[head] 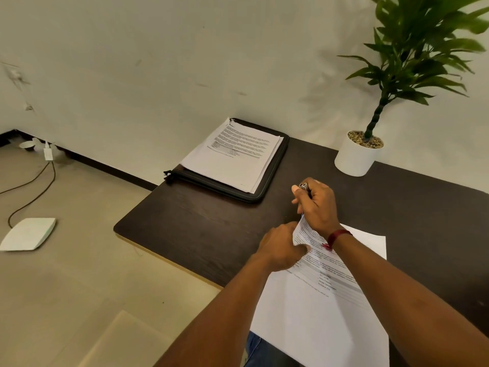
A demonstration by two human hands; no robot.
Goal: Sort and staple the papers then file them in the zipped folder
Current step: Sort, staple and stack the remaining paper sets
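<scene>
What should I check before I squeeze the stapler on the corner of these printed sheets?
1. Grip: right hand holds the small metal stapler: ok.
2. Hold: left hand pinches the white printed sheets near their top corner: ok.
3. Corner inside the stapler's mouth: cannot tell, the right hand hides it.
4. Sheets squared up: not ok, a lower sheet shows past the top one on the right.
5. Filing spot: black zipped folder not ok, a stack of printed papers lies on it.
</scene>
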